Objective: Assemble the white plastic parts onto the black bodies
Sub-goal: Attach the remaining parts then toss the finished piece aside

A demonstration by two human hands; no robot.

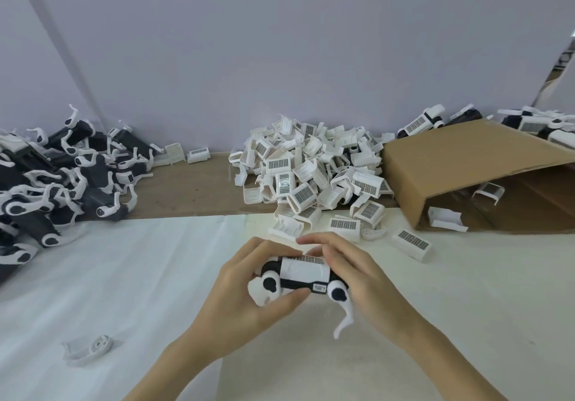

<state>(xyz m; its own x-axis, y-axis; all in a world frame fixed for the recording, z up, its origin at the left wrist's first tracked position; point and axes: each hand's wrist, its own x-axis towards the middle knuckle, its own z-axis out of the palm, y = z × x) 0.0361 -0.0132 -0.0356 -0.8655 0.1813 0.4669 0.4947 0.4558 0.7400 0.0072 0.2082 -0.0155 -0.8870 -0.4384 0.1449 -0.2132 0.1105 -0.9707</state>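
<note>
Step in hand: seating a cover. Both hands are working over the white sheet-covered table (124,276), in front of the body. The left hand (249,291) is curling round one end of a black plastic body with white wheel-like end caps (295,282), thumb underneath. The right hand (351,273) is gripping the other end, its fingers bearing on the white rectangular plastic cover (303,268) already lying across the top of the body.

The cover is looking nearly seated; whether it has snapped home I cannot tell. The next move probably calls for a firm squeeze until it sits flush, then setting the unit aside.

Counts: one body in hand, one cover on it. A heap of loose white vented covers (311,170) is lying beyond the hands, too many to count; a few more are sitting inside the tipped brown cardboard box (466,164). A pile of black bodies with white arms (62,179) is waiting far left, uncountable. One stray white curved part (90,346) is lying near left.
</note>
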